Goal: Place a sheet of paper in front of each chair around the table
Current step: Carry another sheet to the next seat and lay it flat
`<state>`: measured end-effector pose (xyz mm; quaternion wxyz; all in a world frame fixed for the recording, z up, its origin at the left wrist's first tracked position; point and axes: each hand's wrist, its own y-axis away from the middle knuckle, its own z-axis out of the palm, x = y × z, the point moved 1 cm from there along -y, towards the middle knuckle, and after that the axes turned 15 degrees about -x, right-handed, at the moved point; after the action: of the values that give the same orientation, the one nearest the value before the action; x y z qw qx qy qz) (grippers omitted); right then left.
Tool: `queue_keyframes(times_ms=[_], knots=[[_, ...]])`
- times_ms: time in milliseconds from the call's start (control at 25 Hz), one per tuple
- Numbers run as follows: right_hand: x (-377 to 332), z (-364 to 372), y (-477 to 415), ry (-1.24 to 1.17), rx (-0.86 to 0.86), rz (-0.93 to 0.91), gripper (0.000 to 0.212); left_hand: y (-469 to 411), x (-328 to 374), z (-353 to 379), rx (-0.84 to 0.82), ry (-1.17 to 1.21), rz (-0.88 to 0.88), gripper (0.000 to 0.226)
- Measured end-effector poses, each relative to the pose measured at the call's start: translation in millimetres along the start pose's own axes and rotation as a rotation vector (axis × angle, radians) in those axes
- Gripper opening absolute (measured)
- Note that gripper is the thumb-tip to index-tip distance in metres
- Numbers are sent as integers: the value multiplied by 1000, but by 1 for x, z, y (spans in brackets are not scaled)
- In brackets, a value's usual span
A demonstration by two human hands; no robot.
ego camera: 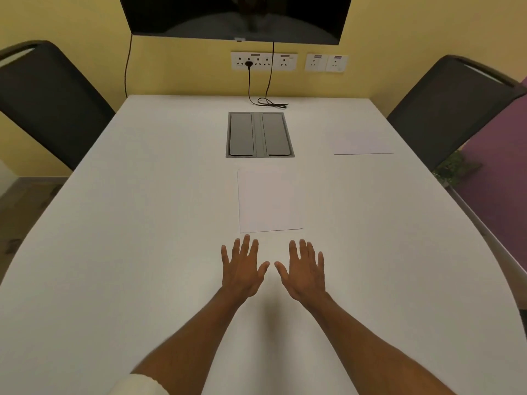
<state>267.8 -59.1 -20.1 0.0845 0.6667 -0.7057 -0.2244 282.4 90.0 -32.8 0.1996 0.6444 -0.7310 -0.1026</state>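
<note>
A white sheet of paper [269,199] lies flat in the middle of the white table [142,223], just beyond my fingertips. A second sheet [362,142] lies at the far right, in front of the dark chair [450,109] on the right side. Another dark chair [48,101] stands at the far left with no paper before it. My left hand [242,266] and my right hand [306,269] hover side by side, palms down and fingers spread, holding nothing, a little short of the near sheet's front edge.
A grey cable box with two lids [260,134] is set into the table beyond the near sheet. A black cable [271,102] coils at the far edge, plugged into wall sockets [263,61] below a dark screen [236,15]. A purple panel [502,172] stands right.
</note>
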Motion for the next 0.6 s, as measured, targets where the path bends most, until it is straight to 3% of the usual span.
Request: queue_keyframes(times_ms=[120, 320, 600], knots=[[4, -1, -34, -19, -19, -3, 71, -32, -4, 3, -21, 16, -23, 87], [20, 1, -95, -58, -8, -1, 70, -93, -12, -5, -51, 18, -44, 68], [40, 7, -155, -178, -54, 42, 69, -154, -25, 14, -96, 53, -37, 70]])
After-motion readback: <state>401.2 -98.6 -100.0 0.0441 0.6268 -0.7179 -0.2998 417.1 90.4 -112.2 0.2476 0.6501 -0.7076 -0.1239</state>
